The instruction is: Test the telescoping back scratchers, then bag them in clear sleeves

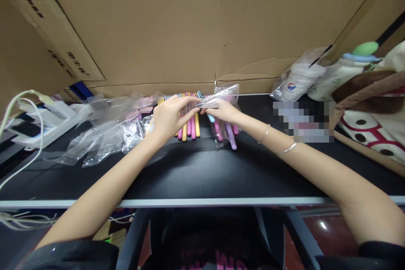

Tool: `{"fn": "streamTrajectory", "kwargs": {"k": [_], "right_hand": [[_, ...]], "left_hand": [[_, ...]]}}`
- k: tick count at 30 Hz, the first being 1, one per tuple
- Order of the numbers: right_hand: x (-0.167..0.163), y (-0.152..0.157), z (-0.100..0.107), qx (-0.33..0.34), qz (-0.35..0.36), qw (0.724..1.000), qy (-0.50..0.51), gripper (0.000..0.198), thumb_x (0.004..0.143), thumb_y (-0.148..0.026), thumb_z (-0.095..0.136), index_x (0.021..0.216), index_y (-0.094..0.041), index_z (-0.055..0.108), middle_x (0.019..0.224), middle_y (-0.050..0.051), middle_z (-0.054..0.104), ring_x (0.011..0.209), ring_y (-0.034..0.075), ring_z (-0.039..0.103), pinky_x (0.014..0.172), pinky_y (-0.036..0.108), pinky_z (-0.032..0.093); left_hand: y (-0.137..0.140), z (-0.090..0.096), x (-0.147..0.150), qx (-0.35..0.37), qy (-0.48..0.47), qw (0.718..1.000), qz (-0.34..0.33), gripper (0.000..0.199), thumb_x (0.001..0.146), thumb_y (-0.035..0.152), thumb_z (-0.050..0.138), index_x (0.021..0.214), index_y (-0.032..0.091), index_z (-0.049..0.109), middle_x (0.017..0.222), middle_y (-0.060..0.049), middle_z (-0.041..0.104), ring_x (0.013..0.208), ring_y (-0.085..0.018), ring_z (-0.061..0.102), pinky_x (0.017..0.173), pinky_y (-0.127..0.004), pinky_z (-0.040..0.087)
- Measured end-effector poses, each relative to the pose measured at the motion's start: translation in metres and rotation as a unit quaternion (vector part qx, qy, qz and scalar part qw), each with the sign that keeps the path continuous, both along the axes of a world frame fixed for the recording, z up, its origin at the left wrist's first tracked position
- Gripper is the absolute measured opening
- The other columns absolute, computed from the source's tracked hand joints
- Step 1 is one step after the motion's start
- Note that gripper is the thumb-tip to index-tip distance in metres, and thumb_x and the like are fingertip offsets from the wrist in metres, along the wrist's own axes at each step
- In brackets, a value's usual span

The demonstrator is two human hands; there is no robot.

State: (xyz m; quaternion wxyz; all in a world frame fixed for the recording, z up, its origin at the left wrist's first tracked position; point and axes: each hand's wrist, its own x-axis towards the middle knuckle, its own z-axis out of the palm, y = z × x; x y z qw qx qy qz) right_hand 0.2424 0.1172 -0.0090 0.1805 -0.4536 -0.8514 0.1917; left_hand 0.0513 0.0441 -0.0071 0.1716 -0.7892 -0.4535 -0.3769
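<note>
My left hand (pixel 171 116) is closed in a pinch at the near edge of a clear plastic bag (pixel 221 96). My right hand (pixel 227 112) faces it, its fingers closed at the same bag, which partly covers them. Just below the right fingertips a light blue stick end (pixel 211 118) pokes out; whether it is gripped is unclear. Between and behind the hands lies a row of pink and yellow handled sticks (pixel 189 130) with curled, toothed tops. Purple and pink sticks (pixel 230 134) in a clear bag lie under my right hand.
Crumpled clear bags (pixel 107 128) spread left, beside a white power strip (pixel 60 126) with cables. At right stand a bagged white cup (pixel 300 80), a bottle (pixel 351 71) and a cloth bag (pixel 370 109). Cardboard (pixel 158 29) walls the back of the black table (pixel 205 173).
</note>
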Motion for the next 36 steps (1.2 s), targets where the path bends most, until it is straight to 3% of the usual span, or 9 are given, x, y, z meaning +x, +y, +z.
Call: {"fn": "streamTrajectory", "kwargs": {"k": [4,7,9,16,24,27,31,33,36], "right_hand": [[0.021,-0.011,0.005,-0.09,0.015,0.991,0.097,0.024,0.093,-0.024,0.045,0.104,-0.019,0.065,0.073,0.0,0.061,0.061,0.01,0.06,0.056,0.023,0.05],[0.041,-0.023,0.003,-0.227,0.032,0.951,0.208,0.02,0.091,-0.034,0.053,0.104,-0.02,0.06,0.068,-0.004,0.05,0.047,0.006,0.051,0.042,0.019,0.044],[0.054,-0.03,0.002,-0.274,0.031,0.931,0.238,0.023,0.087,-0.039,0.06,0.1,-0.021,0.056,0.067,-0.006,0.047,0.047,0.006,0.05,0.043,0.019,0.046],[0.096,-0.04,-0.007,-0.309,0.063,0.912,0.261,0.04,0.08,-0.044,0.068,0.106,-0.022,0.048,0.08,-0.001,0.062,0.062,0.009,0.059,0.056,0.022,0.051],[0.097,-0.045,-0.01,-0.324,0.052,0.896,0.298,0.043,0.084,-0.033,0.061,0.124,-0.022,0.049,0.094,0.004,0.06,0.076,0.013,0.061,0.065,0.028,0.055],[0.094,-0.05,-0.014,-0.282,0.024,0.922,0.265,0.039,0.088,-0.035,0.053,0.123,-0.019,0.049,0.085,0.002,0.058,0.066,0.012,0.056,0.06,0.028,0.053],[0.088,-0.057,-0.018,-0.046,0.035,0.991,0.123,0.034,0.09,-0.039,0.048,0.116,-0.017,0.051,0.094,0.006,0.061,0.076,0.017,0.058,0.071,0.034,0.051],[0.082,-0.061,-0.02,0.069,0.057,0.995,0.046,0.029,0.09,-0.034,0.047,0.114,-0.018,0.054,0.1,0.008,0.061,0.089,0.021,0.059,0.083,0.037,0.047],[0.075,-0.067,-0.022,0.119,0.086,0.989,-0.015,0.025,0.093,-0.028,0.043,0.111,-0.021,0.057,0.102,0.008,0.061,0.095,0.022,0.059,0.086,0.035,0.044]], "left_hand": [[0.001,0.0,0.0,-0.009,-0.009,1.0,0.004,0.027,0.092,0.042,0.054,0.108,0.026,0.067,0.092,0.0,0.074,0.08,-0.015,0.065,0.066,-0.023,0.043],[0.003,-0.001,-0.001,-0.038,-0.033,0.999,-0.017,0.027,0.09,0.041,0.058,0.112,0.026,0.064,0.099,0.001,0.073,0.077,-0.013,0.065,0.066,-0.022,0.044],[0.004,-0.001,-0.002,-0.052,-0.042,0.998,-0.024,0.029,0.088,0.04,0.062,0.113,0.026,0.063,0.099,0.002,0.074,0.076,-0.012,0.066,0.066,-0.021,0.045],[-0.002,-0.004,0.005,-0.076,-0.006,0.996,-0.039,0.031,0.084,0.038,0.068,0.112,0.027,0.062,0.096,0.003,0.073,0.081,-0.014,0.067,0.068,-0.021,0.044],[-0.008,-0.004,0.011,-0.076,0.008,0.996,-0.048,0.033,0.088,0.036,0.061,0.12,0.027,0.061,0.098,0.0,0.072,0.085,-0.015,0.066,0.073,-0.022,0.046],[-0.008,-0.003,0.01,-0.069,-0.001,0.996,-0.054,0.029,0.091,0.036,0.057,0.117,0.026,0.063,0.1,-0.001,0.072,0.084,-0.015,0.066,0.076,-0.023,0.046],[-0.009,-0.004,0.011,-0.069,0.009,0.995,-0.066,0.033,0.089,0.04,0.058,0.12,0.026,0.062,0.098,-0.001,0.071,0.087,-0.016,0.065,0.077,-0.023,0.046],[-0.009,-0.005,0.011,-0.071,0.006,0.994,-0.077,0.033,0.089,0.04,0.059,0.12,0.027,0.062,0.098,-0.001,0.071,0.088,-0.015,0.065,0.076,-0.023,0.046],[-0.01,-0.007,0.013,-0.084,-0.021,0.992,-0.096,0.029,0.09,0.038,0.057,0.116,0.026,0.063,0.094,0.001,0.071,0.082,-0.013,0.066,0.073,-0.021,0.047]]}}
